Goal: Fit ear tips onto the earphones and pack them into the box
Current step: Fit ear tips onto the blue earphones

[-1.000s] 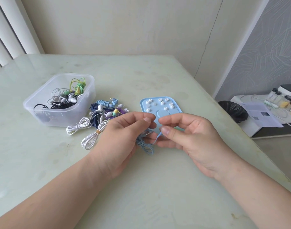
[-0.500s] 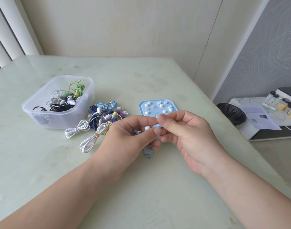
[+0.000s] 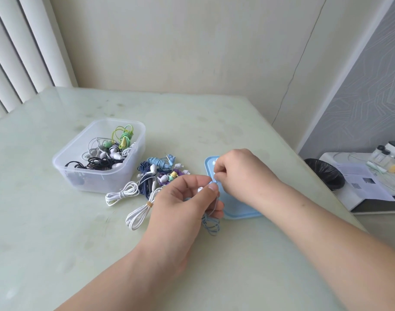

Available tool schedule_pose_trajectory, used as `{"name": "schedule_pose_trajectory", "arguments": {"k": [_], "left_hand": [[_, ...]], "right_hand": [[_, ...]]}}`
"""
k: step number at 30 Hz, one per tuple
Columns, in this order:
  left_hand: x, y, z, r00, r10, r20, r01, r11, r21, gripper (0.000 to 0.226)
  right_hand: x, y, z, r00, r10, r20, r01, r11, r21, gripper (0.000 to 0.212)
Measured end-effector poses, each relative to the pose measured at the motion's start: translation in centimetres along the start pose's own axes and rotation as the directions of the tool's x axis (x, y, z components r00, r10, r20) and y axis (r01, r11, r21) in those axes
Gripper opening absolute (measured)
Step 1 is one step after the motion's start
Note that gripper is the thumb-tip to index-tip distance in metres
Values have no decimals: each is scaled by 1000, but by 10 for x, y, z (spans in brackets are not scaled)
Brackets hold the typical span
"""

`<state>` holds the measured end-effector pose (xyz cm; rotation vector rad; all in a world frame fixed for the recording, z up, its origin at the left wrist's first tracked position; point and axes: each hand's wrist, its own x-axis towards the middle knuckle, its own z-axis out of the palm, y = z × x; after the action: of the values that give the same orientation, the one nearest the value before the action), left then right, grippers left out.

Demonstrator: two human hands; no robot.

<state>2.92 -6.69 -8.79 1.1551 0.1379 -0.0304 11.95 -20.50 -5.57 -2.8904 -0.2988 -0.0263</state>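
Observation:
My left hand [image 3: 183, 203] grips a pale blue earphone [image 3: 211, 224]; a white tip shows between its thumb and fingers, and the cable hangs in loops below the palm. My right hand [image 3: 239, 173] is curled over the blue lid [image 3: 239, 209] that carries loose white ear tips [image 3: 213, 162], its fingertips pinching something small and pale close to my left thumb. A clear plastic box [image 3: 100, 157] at the left holds several packed earphones. Between box and hands lies a pile of coiled earphones [image 3: 156, 176].
Two white coiled cables [image 3: 122, 195] lie in front of the box. The table's right edge runs close past the blue lid. Beyond it, lower down, stand a black bin [image 3: 324, 173] and a white shelf with papers and small bottles [image 3: 371, 176].
My right hand has moved away from my left hand onto the blue lid, covering most of the ear tips. My left hand keeps the blue earphone in much the same place.

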Motion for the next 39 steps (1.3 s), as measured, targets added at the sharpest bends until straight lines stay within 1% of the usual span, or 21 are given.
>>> {"name": "schedule_pose_trajectory", "arguments": {"k": [2,6,8,10,12,13,14,15,16,17,18,19,20,22,23,24,26,28,33,37,39], "left_hand": [[0,0,1,1000,-4,1,4,1000,9,6],[0,0,2,1000,-1,10,1,1000,24,7],[0,0,2,1000,-4,10,3,1000,21,7],[-1,1,2,1000,-4,9,4,1000,25,7],[-2,2,3,1000,-6,4,6,1000,22,7],[-2,2,3,1000,-9,2,9,1000,19,7],[-2,3,2,1000,-8,-1,8,1000,15,7],[-2,3,2,1000,-7,-1,7,1000,11,7],[-3,3,2,1000,-7,3,7,1000,13,7],[-3,2,2,1000,-6,8,6,1000,17,8],[-3,2,2,1000,-7,17,6,999,34,10],[-4,1,2,1000,-6,27,5,998,59,11],[-4,1,3,999,-3,36,0,996,85,12],[-5,1,4,999,4,48,-10,992,123,14],[-5,1,4,999,10,53,-17,991,134,15],[-5,1,4,998,15,57,-23,989,147,15],[-5,0,4,997,19,71,-31,983,181,15],[-6,0,3,996,17,90,-35,978,204,12],[-7,0,4,992,34,119,-64,964,259,10],[-8,-1,4,986,41,160,-87,954,288,9],[-9,-1,5,984,42,174,-93,951,296,9]], "right_hand": [[0,-1,1,1000,16,-16,-16,1000,0,17],[2,-5,-3,998,55,-25,-52,994,95,14],[5,-7,-5,999,50,-14,-50,998,30,15],[7,-9,-6,1000,16,-4,-17,995,-99,15],[4,-9,-7,999,-34,-36,28,988,-149,14],[0,-8,-8,996,-50,-70,42,993,-109,12],[-6,-7,-10,992,-44,-119,45,999,-1,10],[-14,-6,-12,985,-10,-173,40,985,170,7],[-25,-5,-15,976,51,-213,32,928,370,6],[-37,-6,-19,970,120,-211,18,832,554,7],[-50,-5,-21,968,183,-169,-12,712,702,7],[-64,-4,-20,967,231,-103,-57,594,803,7],[-77,-3,-17,963,266,-34,-101,478,872,6],[-97,2,-7,949,306,82,-168,270,948,4],[-103,5,-2,940,319,125,-192,186,964,6],[-106,9,2,931,328,160,-210,123,970,10],[-107,13,5,923,332,194,-222,49,974,18],[-106,14,6,930,319,185,-200,14,980,21],[-107,14,11,944,292,150,-146,-37,989,17],[-105,19,10,951,269,151,-132,-84,988,27],[-105,20,10,956,252,148,-129,-88,988,26]]}}
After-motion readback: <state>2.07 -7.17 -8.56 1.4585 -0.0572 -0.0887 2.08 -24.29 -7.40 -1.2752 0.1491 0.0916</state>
